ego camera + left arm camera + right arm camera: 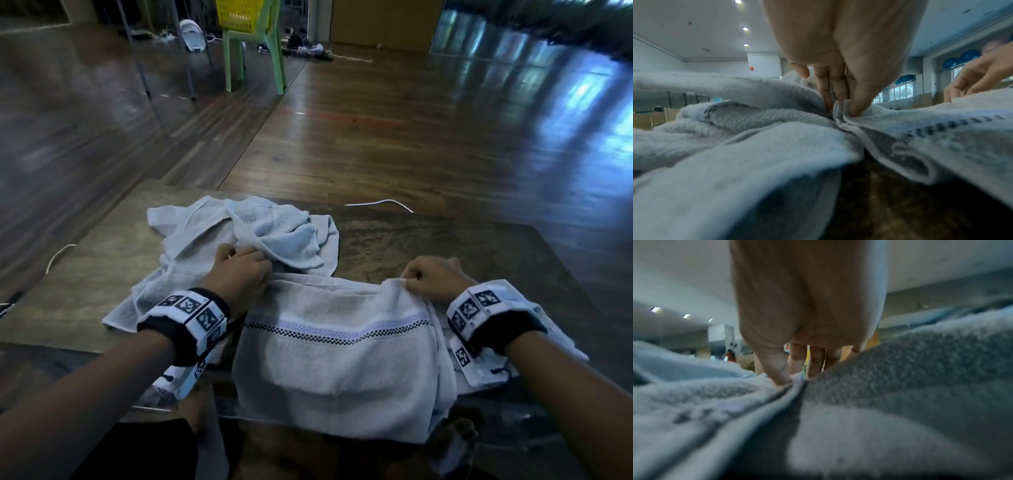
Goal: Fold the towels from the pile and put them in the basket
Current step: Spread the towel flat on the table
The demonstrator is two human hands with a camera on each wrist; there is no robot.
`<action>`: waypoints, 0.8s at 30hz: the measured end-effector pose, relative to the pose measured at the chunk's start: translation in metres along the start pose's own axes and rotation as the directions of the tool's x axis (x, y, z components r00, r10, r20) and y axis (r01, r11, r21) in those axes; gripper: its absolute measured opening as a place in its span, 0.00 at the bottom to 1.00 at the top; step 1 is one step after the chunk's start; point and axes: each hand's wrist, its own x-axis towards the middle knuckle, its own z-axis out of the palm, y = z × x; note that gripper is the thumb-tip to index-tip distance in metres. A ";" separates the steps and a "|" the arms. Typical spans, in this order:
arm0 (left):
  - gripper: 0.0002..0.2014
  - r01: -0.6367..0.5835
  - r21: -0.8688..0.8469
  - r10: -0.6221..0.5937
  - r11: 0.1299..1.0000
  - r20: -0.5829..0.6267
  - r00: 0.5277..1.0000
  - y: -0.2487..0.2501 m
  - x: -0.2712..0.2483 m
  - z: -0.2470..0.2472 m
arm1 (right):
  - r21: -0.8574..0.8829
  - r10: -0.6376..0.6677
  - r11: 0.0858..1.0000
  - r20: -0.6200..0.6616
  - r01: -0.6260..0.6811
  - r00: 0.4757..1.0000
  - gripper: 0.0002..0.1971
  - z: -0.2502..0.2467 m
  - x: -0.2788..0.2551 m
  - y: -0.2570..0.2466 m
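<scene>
The towel [337,356] in the lower centre of the head view drapes over the near edge of the surface [445,246]; to fold it well, its two pinched corners should travel level and together. The left hand [239,274] pinches its upper-left corner and the right hand [433,279] its upper-right, with the pile [219,236] just above and the yellow basket [239,13] far off at top centre.

Pale grey towel [339,359], black-checked stripe

Towel [335,356] lies on table [479,246], pile [239,236] behind it.
</scene>
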 end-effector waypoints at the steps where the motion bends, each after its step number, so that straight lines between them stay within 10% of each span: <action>1: 0.11 -0.008 -0.006 0.008 1.000 -0.014 1.000 0.000 -0.001 -0.001 | -0.049 -0.004 0.999 0.028 0.005 1.000 0.07 0.003 -0.001 -0.003; 13: 0.09 0.047 -0.349 -0.042 0.936 0.022 0.999 -0.004 -0.016 -0.031 | -0.123 -0.011 0.992 0.113 0.025 0.994 0.06 0.006 -0.017 -0.010; 24: 0.06 0.083 -0.381 -0.117 0.921 -0.066 0.991 -0.003 -0.042 -0.077 | 0.177 -0.142 0.965 -0.276 0.196 0.951 0.07 -0.031 -0.066 -0.010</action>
